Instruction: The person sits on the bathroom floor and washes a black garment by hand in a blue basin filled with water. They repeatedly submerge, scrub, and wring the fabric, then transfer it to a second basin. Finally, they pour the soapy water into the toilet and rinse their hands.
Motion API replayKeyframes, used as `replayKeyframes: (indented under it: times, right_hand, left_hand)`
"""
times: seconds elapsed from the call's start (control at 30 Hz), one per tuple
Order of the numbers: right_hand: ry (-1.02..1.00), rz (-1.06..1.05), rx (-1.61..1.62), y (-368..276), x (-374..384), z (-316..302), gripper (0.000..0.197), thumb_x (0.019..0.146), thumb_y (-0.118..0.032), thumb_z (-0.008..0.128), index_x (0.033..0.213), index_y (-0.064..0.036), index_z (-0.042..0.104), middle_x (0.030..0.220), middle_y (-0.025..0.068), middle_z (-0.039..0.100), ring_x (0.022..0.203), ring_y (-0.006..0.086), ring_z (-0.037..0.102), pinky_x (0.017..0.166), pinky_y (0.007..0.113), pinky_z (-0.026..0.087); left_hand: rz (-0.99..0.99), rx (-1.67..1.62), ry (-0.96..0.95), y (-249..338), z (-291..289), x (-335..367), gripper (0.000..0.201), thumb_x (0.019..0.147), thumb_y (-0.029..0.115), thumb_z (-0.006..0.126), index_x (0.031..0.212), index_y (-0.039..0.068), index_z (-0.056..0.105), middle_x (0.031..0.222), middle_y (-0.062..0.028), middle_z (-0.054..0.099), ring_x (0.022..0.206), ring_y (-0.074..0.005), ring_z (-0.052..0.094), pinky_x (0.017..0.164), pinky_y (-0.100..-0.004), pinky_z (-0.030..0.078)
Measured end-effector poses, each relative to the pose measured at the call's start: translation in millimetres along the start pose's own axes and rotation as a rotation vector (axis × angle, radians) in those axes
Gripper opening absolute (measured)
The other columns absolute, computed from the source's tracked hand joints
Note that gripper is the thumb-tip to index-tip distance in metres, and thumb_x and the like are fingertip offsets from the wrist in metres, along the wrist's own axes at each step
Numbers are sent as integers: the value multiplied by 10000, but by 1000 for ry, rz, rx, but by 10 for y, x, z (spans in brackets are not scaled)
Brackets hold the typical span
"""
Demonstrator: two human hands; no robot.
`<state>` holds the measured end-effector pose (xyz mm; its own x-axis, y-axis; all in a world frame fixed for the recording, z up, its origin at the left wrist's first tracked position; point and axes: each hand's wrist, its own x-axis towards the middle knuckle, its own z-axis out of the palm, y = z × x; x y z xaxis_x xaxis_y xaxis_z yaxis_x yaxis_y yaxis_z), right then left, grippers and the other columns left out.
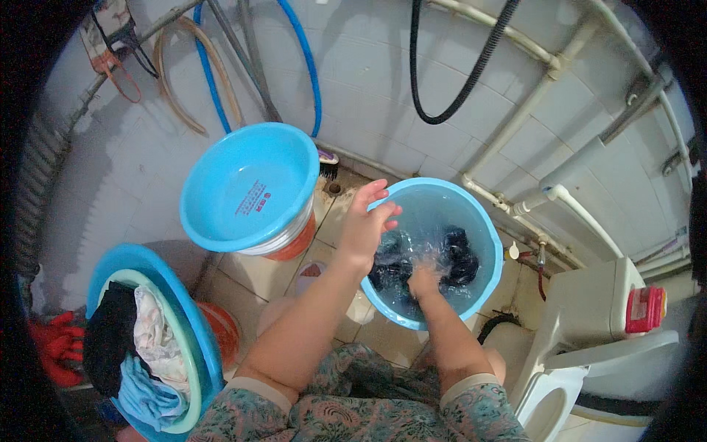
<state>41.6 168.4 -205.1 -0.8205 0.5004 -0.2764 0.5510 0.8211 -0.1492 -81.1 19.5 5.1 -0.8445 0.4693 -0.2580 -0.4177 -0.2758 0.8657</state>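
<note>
A light blue basin (495, 254) holds water and dark wet clothing (462, 259), partly under the surface. My right hand (424, 280) reaches down into the splashing water at the clothing; its fingers are hidden by the water and cloth, so its grip cannot be made out. Above the basin's left rim, my left hand (370, 219) is raised. It holds nothing, and its fingers are loosely bent and apart.
An empty blue basin (221, 173) rests on stacked buckets (296, 237). At lower left, nested basins (210, 353) hold black, white and blue cloths. A toilet (571, 368) stands to the right, and a black hose (471, 92) hangs at the wall. A brush (328, 163) leans by the drain.
</note>
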Motion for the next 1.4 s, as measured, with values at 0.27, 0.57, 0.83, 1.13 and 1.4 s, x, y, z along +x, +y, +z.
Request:
replayKeyframes:
  times: [0.27, 0.57, 0.83, 1.13, 1.4]
  right_hand:
    - [-64, 17, 222, -29, 291, -119, 444, 845, -214, 496, 1287, -167, 481, 1369, 162, 385, 1229, 328, 414, 980, 510, 353]
    - [-104, -34, 152, 183, 171, -600, 493, 772, -35, 462, 1255, -118, 518, 1249, 182, 521, 1145, 350, 502, 957, 401, 403]
    - [394, 59, 877, 396, -417, -2143, 372, 748, -9, 524, 1111, 47, 584, 917, 142, 655, 833, 232, 606, 768, 317, 459]
    - [740, -156, 1125, 249, -808, -3479, 225, 859, -189, 559, 1017, -31, 588, 842, 34, 588, 775, 145, 536, 689, 279, 432]
    - [741, -208, 948, 171, -513, -3258, 427, 867, -178, 587, 1251, -13, 500, 1153, 105, 580, 1066, 195, 532, 938, 300, 392]
  left_hand:
    - [-92, -189, -45, 177, -65, -63, 453, 850, 150, 564, 1273, 56, 432, 1147, -68, 461, 952, -169, 532, 810, -313, 432]
    - [-63, 152, -241, -221, -194, 22, 341, 844, 133, 562, 1177, 68, 517, 1108, -58, 548, 941, -152, 552, 787, -291, 435]
    - [253, 933, -417, -677, -191, 54, 337, 835, 140, 549, 1150, 23, 533, 1123, -168, 581, 1042, -266, 573, 889, -362, 457]
    - [184, 588, -339, -479, -140, 20, 421, 824, 142, 590, 1216, 43, 473, 1165, -137, 561, 1001, -232, 575, 873, -333, 450]
    - [94, 214, -204, -202, -81, -47, 450, 851, 96, 541, 1281, 57, 416, 1159, -103, 519, 913, -157, 588, 763, -283, 462]
